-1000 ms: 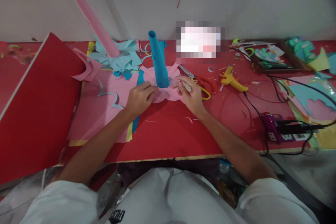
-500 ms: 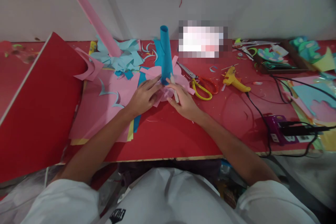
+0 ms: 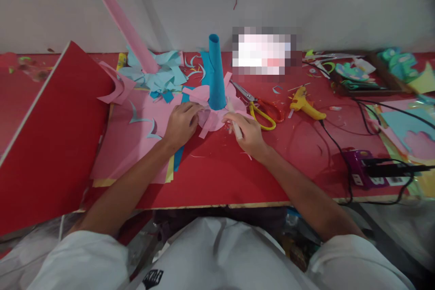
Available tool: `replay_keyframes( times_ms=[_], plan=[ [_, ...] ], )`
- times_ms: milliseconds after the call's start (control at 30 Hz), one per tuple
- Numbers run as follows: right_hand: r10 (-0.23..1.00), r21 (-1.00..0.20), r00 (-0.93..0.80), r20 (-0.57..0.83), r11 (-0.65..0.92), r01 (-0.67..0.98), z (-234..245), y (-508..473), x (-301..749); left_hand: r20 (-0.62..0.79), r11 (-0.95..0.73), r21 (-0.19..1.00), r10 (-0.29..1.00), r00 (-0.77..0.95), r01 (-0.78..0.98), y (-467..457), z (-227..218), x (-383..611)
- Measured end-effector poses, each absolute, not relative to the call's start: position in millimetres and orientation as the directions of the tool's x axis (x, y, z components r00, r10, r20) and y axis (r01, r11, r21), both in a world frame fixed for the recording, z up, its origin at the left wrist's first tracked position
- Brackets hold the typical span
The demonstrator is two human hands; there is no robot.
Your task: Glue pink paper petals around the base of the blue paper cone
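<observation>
A blue paper tube point(image 3: 216, 72) stands upright on a pink paper flower base point(image 3: 212, 118) on the red table point(image 3: 220, 172). My left hand point(image 3: 181, 124) lies on the left side of the pink base, its fingers curled down onto the paper. At the base's right side, my right hand point(image 3: 247, 133) is closed around a whitish glue stick point(image 3: 235, 124).
Scissors with a yellow and a red handle point(image 3: 263, 112) and a yellow glue gun point(image 3: 303, 104) lie to the right. Black cables run to a purple power strip point(image 3: 360, 170). A pink tube point(image 3: 125, 25) leans over light blue paper scraps point(image 3: 159, 74). A red board point(image 3: 50, 131) lies at the left.
The blue tube went from leaning left to standing upright. My left hand's fingers have curled onto the pink base. My right hand shifted slightly right with the glue stick.
</observation>
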State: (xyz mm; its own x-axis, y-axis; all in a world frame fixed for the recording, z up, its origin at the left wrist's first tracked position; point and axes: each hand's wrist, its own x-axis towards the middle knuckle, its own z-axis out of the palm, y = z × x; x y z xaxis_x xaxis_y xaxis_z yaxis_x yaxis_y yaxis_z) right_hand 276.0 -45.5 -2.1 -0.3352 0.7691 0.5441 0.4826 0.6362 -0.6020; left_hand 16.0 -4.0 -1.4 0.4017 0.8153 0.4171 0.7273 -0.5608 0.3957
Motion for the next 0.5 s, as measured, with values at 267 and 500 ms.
replay_keyframes(
  times_ms=[267,500],
  plan=[
    [0.71,-0.526,-0.283,0.645,0.681,0.51,1.5,-47.7,268.9,0.406,-0.718,0.205,0.681,0.609,0.666,-12.0,1.6,18.8],
    [0.718,-0.54,-0.212,0.663,0.655,0.529,1.9,-49.4,269.5,0.344,-0.772,0.152,0.626,0.7,0.617,-14.0,0.3,20.7]
  ],
)
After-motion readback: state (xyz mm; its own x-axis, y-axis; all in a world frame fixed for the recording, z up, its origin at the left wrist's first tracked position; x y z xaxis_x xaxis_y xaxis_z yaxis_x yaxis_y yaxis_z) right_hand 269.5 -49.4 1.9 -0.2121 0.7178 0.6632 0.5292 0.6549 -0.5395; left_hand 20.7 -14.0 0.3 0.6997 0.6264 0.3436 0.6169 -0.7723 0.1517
